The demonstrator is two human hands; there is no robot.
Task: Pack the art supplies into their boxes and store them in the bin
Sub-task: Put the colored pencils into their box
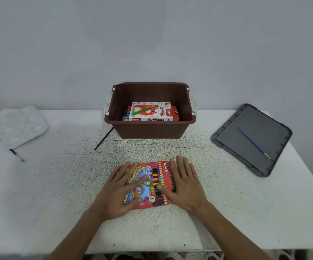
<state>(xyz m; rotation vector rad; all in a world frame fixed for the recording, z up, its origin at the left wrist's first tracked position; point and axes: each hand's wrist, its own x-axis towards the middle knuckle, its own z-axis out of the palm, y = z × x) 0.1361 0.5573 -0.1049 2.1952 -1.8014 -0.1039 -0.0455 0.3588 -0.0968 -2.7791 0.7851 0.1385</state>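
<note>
A flat red box of coloured pencils [153,182] lies on the table in front of me. My left hand [123,190] rests flat on its left half, fingers spread. On the box's right edge lies my right hand [184,186], also flat with fingers apart. Neither hand is closed around the box. Beyond it stands the brown bin [150,128], open at the top. Inside the bin lies a white box of oil pastels [152,112] on top of other items that are mostly hidden.
The grey bin lid [245,147] lies at the right with a blue paintbrush [253,143] on it. A white paint palette [19,126] sits at the far left over a dark brush [17,153]. Another black brush [103,138] lies left of the bin.
</note>
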